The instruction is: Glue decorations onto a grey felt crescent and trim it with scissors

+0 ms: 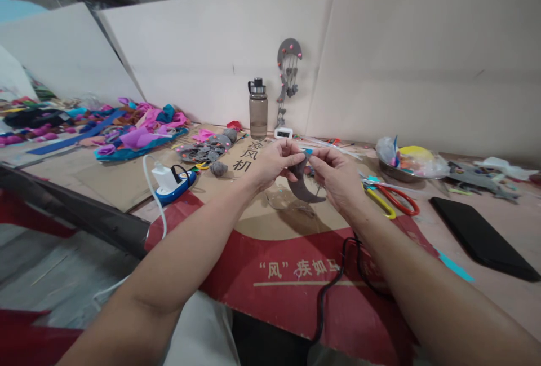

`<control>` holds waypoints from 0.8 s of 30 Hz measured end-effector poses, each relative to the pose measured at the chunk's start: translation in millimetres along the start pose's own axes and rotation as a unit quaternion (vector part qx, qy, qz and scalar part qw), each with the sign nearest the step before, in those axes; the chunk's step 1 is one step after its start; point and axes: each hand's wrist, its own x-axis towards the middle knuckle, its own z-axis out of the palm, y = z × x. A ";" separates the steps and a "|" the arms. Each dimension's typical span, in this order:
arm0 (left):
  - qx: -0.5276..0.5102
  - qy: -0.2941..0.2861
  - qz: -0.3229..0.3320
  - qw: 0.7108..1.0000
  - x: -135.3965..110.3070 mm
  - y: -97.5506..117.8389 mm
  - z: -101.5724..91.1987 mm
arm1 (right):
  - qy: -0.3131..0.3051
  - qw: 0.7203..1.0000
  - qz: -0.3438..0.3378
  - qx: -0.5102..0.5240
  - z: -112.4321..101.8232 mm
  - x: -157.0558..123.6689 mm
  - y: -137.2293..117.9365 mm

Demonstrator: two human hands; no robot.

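Grey felt crescent (302, 185) held above desk (262, 219), centre frame. Left hand (273, 163) pinches its top from 9 o'clock, right hand (336, 177) from 3 o'clock; teal scrap (307, 151) at 12 o'clock tip. Judgement: firm pinch, felt flat, scrap aligned

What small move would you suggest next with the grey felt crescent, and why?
Probably pinch the teal scrap down onto the grey felt crescent: the left hand and right hand both hold its upper tip, where the scrap sits.
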 end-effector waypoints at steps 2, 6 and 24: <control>0.016 0.024 0.017 0.999 0.6 -2.6 1.7 | 0.012 1.000 0.000 -0.001 0.2 0.2 -0.3; 0.042 0.031 0.054 0.997 2.4 -6.2 5.4 | 0.028 1.000 -0.003 -0.005 0.5 0.0 -3.0; 0.083 0.135 0.082 0.984 5.7 -10.7 6.1 | 0.005 0.998 0.070 0.000 9.2 -5.2 -10.6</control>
